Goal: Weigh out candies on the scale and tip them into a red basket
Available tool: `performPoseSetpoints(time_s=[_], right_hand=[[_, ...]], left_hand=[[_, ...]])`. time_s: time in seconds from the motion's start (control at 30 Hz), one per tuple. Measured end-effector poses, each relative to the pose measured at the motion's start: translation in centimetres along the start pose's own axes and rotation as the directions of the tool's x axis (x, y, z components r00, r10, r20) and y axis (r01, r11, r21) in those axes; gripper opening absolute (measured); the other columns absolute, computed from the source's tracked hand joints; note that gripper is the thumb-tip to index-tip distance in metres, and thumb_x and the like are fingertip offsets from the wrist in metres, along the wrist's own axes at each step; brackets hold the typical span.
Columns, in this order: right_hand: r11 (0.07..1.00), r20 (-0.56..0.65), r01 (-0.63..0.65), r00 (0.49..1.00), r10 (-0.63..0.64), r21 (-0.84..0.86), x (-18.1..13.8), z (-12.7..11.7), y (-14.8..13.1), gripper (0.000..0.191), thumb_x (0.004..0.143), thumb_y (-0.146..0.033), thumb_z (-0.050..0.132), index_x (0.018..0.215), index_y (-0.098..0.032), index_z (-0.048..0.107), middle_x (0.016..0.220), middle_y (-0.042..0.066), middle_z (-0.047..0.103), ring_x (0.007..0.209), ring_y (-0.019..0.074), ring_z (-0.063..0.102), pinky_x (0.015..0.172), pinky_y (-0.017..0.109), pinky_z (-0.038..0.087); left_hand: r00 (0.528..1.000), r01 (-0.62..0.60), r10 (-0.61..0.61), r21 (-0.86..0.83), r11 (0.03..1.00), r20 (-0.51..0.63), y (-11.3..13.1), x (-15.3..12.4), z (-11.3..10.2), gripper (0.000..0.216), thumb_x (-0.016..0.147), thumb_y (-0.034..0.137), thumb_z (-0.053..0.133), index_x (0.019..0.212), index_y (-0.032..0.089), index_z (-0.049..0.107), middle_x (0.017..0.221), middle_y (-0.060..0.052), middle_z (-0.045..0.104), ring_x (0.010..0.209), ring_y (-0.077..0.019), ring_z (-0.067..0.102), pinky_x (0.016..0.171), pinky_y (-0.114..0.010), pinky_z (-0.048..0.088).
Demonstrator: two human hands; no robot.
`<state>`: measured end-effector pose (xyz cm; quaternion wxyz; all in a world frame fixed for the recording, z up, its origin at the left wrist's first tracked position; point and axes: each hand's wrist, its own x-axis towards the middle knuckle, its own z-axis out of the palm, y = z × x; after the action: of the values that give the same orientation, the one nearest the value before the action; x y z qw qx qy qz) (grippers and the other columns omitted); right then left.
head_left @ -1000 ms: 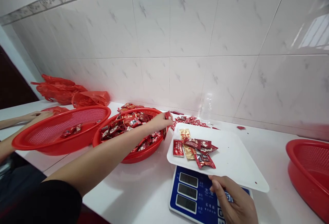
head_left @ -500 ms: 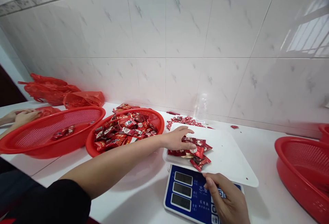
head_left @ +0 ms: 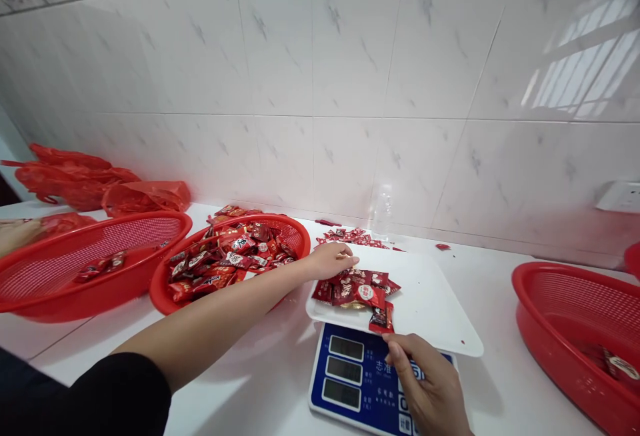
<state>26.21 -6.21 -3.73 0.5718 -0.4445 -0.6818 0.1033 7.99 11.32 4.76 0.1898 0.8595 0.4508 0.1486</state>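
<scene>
The packets are mainly coloured red, the baskets wholly, the scale face blue, the tray white; the wall tiles are flecked with grey.

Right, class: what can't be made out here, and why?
Head view:
Scale displays: readings too small and faint.
Keypad: partly covered by the right hand.
White tray: left edge partly hidden by the left hand.
Basket at right: cut off by the right edge.
Co-worker's hand: cut off by the left edge.

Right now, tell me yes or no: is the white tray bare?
No, red packets lie heaped on the left part of the white tray.
</scene>
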Motion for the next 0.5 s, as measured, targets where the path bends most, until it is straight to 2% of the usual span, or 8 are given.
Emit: performPoseSetpoints(time_s=[0.13, 0.23, 0.33, 0.4, 0.5], right_hand=[[0.986, -0.034, 0.101, 0.994, -0.106, -0.134, 0.4, -0.2, 0.4, 0.017, 0.093, -0.023, 0.049, 0.091, -0.022, 0.066, 0.072, 0.001, 0.068, 0.063, 0.0143, 0.064, 0.058, 0.024, 0.048], [0.926, -0.029, 0.169, 0.981, -0.19, -0.338, 0.9, -0.3, 1.0, 0.015, 0.092, -0.025, 0.054, 0.103, -0.021, 0.063, 0.088, 0.004, 0.071, 0.08, 0.0188, 0.066, 0.071, 0.032, 0.051], [0.838, 0.087, 0.22, 0.975, -0.204, -0.5, 1.1, -0.1, 1.5, 0.032, 0.089, -0.034, 0.058, 0.118, -0.021, 0.058, 0.11, 0.008, 0.069, 0.1, 0.0266, 0.064, 0.087, 0.048, 0.047], [0.797, 0.177, 0.261, 0.965, -0.195, -0.544, 1.1, 0.2, 1.7, 0.038, 0.089, -0.037, 0.057, 0.124, -0.022, 0.055, 0.118, 0.009, 0.067, 0.107, 0.0286, 0.062, 0.094, 0.055, 0.044], [0.808, 0.21, 0.273, 0.959, -0.188, -0.522, 0.9, 0.4, 1.9, 0.032, 0.092, -0.028, 0.053, 0.123, -0.02, 0.056, 0.12, 0.009, 0.066, 0.104, 0.0258, 0.064, 0.088, 0.049, 0.05]], left_hand=[[0.995, -0.1, 0.1, -0.004, 0.995, 0.017, 1.4, -2.0, 0.9, 0.049, 0.083, 0.057, 0.055, 0.117, 0.022, 0.059, 0.126, -0.009, 0.057, 0.119, -0.0256, 0.05, 0.101, -0.036, 0.039], [0.991, -0.128, 0.129, -0.008, 0.992, 0.046, 1.9, -3.1, 1.9, 0.048, 0.087, 0.055, 0.05, 0.121, 0.022, 0.057, 0.128, -0.01, 0.055, 0.119, -0.0245, 0.05, 0.102, -0.036, 0.039], [0.993, -0.111, 0.111, 0.002, 0.994, 0.038, 1.7, -3.6, 2.5, 0.054, 0.089, 0.057, 0.047, 0.13, 0.023, 0.052, 0.141, -0.013, 0.044, 0.131, -0.0273, 0.039, 0.108, -0.04, 0.033], [0.994, -0.102, 0.102, 0.011, 0.995, 0.034, 1.6, -3.7, 2.7, 0.056, 0.088, 0.058, 0.047, 0.133, 0.025, 0.05, 0.145, -0.012, 0.04, 0.136, -0.0281, 0.034, 0.111, -0.042, 0.03], [0.995, -0.095, 0.095, 0.021, 0.995, 0.03, 1.6, -3.8, 2.8, 0.056, 0.087, 0.06, 0.048, 0.132, 0.026, 0.051, 0.145, -0.012, 0.04, 0.137, -0.0282, 0.033, 0.111, -0.042, 0.029]])
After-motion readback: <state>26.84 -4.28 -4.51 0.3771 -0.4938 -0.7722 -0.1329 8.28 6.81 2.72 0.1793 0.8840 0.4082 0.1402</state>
